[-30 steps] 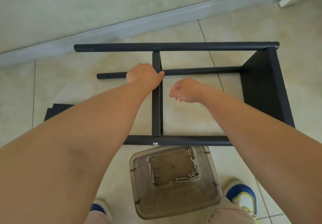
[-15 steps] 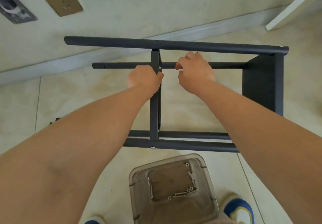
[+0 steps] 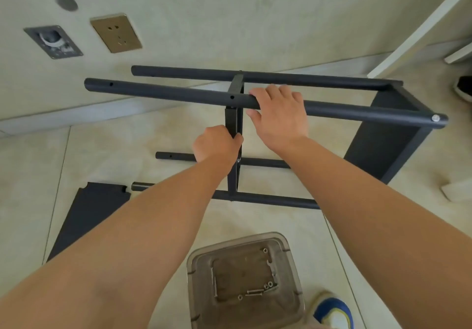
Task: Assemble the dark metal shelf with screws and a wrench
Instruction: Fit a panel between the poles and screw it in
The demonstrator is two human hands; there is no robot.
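Tipping the shelf frame (image 3: 332, 110) further up off the floor tiles (image 3: 370, 42), I now have my right hand (image 3: 279, 116) wrapped over its near top tube, while my left hand (image 3: 217, 143) grips the middle upright (screws wait in the tub (image 3: 293, 277)).

Soft even daylight, wide-angle edge distortion

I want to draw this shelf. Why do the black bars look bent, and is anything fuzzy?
Head view: the wide lens bows the shelf frame's bars and the wall's edge; the left hand and right hand look a little soft; daylight is even, with faint shadows on the floor tiles.
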